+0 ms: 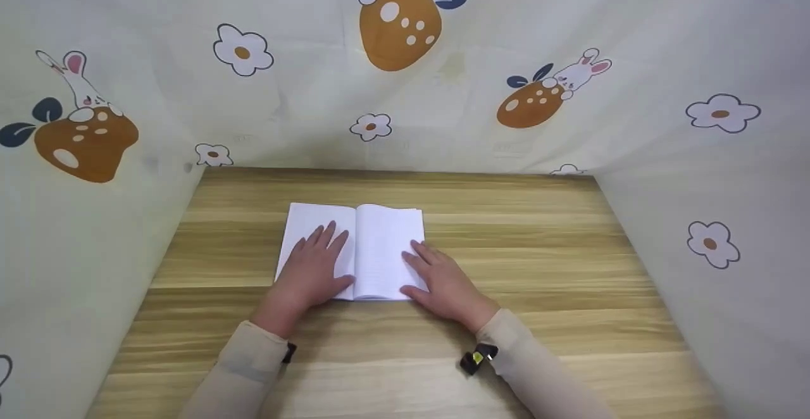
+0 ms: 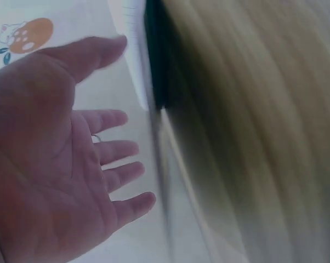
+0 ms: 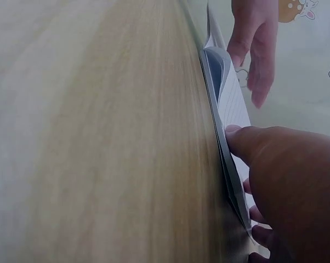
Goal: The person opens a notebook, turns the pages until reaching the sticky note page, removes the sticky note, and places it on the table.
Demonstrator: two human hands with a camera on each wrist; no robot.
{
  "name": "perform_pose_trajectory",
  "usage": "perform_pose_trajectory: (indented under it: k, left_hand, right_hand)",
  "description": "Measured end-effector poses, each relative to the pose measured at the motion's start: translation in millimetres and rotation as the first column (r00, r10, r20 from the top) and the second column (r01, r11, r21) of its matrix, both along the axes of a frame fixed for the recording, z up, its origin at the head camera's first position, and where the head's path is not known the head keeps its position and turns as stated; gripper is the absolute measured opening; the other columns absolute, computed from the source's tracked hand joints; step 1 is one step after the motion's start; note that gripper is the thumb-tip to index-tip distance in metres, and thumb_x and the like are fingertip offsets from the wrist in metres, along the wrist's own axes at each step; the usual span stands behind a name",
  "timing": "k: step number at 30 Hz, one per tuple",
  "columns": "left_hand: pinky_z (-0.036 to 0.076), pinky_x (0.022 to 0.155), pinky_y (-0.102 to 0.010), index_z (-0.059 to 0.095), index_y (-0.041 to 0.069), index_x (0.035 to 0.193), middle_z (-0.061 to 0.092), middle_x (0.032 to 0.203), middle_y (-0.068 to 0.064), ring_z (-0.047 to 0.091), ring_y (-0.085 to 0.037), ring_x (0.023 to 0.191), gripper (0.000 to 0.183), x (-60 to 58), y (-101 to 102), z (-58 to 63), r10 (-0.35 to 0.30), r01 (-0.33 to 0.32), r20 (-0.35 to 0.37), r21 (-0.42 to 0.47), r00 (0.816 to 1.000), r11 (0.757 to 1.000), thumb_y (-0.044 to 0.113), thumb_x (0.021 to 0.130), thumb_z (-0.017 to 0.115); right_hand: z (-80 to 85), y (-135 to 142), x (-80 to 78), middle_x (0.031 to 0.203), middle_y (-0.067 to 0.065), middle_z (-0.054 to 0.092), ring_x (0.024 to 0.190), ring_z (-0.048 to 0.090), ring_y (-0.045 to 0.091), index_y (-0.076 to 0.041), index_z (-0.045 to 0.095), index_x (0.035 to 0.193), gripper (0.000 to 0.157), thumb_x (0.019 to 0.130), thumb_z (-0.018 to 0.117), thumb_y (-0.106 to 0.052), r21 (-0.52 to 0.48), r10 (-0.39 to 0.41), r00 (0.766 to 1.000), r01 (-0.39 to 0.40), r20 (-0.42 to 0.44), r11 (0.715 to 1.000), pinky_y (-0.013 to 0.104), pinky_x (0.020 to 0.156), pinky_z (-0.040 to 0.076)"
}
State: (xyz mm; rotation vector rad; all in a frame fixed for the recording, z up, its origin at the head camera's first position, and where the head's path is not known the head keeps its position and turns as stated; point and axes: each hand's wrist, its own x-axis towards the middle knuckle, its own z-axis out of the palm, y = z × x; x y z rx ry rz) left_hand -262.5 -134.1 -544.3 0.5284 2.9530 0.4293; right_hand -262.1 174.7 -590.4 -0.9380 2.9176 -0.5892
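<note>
Wood-grain table (image 1: 538, 248), patterned cloth (image 1: 304, 99) behind. My left hand (image 1: 309, 273) spread over notebook (image 1: 381, 248); my right hand (image 1: 448, 285), fingers apart, rests along right edge. Best press lightly, evenly, outward from fold (image 1: 355, 245).

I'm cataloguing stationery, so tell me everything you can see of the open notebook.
The notebook lies open on the wood-grained table. Its white paper pages are faintly ruled; the cover looks dark. Pages bulge right of the central fold. The right hand touches the right page's outer edge; the left hand seems to hover over the left page.
</note>
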Motion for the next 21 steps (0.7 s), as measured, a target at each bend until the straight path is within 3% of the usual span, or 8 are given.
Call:
perform_pose_trajectory:
  k: [9, 15, 21]
  left_hand:
    - [0.014, 0.131, -0.072, 0.036, 0.007, 0.173, 0.019, 0.182, -0.023, 0.015, -0.047, 0.168, 0.096, -6.4, -13.2, -14.3, -0.038, 0.034, 0.12, 0.032, 0.992, 0.999, 0.055, 0.1, 0.075]
    - [0.012, 0.129, -0.077, 0.037, 0.005, 0.172, 0.02, 0.18, -0.027, 0.016, -0.052, 0.166, 0.1, -4.9, -16.2, -12.7, -0.024, 0.006, 0.201, 0.089, 0.979, 0.996, 0.054, 0.096, 0.079]
    - [0.011, 0.13, -0.076, 0.038, 0.006, 0.172, 0.02, 0.181, -0.025, 0.015, -0.051, 0.166, 0.1, -7.0, -14.4, -11.1, -0.003, -0.017, 0.219, 0.089, 0.976, 0.996, 0.052, 0.095, 0.081]
  right_hand:
    - [1.9, 1.0, 0.1, 0.176, 0.02, 0.036, 0.162, 0.035, 0.042, -0.008, 0.049, 0.167, 0.073, 0.11, 0.064, -0.051, 0.006, 0.002, 1.0, -0.002, 0.005, 1.0, 0.062, 0.129, 0.033]
    - [0.9, 1.1, -0.1, 0.177, 0.02, 0.036, 0.162, 0.035, 0.041, -0.008, 0.048, 0.168, 0.073, 0.11, 0.063, -0.051, 0.028, 0.006, 1.0, -0.006, 0.006, 1.0, 0.061, 0.129, 0.034]
    - [2.4, 2.2, -0.2, 0.178, 0.017, 0.033, 0.164, 0.031, 0.039, -0.009, 0.046, 0.169, 0.076, 0.11, 0.062, -0.054, 0.028, -0.003, 0.999, 0.002, 0.034, 1.0, 0.059, 0.131, 0.031]
